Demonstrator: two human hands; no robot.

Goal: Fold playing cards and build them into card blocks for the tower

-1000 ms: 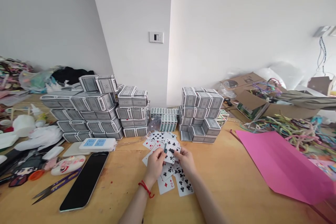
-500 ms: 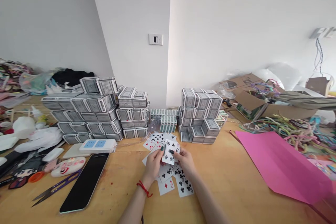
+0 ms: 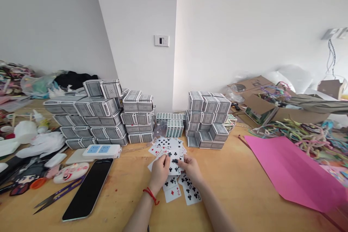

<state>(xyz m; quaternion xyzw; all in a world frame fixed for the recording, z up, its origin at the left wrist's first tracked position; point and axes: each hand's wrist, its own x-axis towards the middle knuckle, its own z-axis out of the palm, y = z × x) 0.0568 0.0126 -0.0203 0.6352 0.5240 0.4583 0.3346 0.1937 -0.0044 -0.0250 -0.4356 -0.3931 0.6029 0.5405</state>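
Observation:
Both hands meet over a loose spread of face-up playing cards (image 3: 174, 192) on the wooden table (image 3: 233, 188). My left hand (image 3: 160, 171), with a red string at the wrist, and my right hand (image 3: 191, 168) pinch a clubs card (image 3: 174, 159) between them from either side. More face-up cards (image 3: 167, 142) lie just beyond the fingers. A red two and a nine of clubs lie nearest to me, under my wrists.
Stacked card boxes (image 3: 92, 116) stand at the back left and further boxes (image 3: 208, 117) at the back right. A phone (image 3: 88, 187), purple snips (image 3: 56, 196) and a power strip (image 3: 102, 149) lie left. Pink paper (image 3: 290, 170) and coloured cords (image 3: 304, 134) lie right.
The hands and the held card have shifted slightly over the spread; the card now sits lower between the fingers. Nothing else moved.

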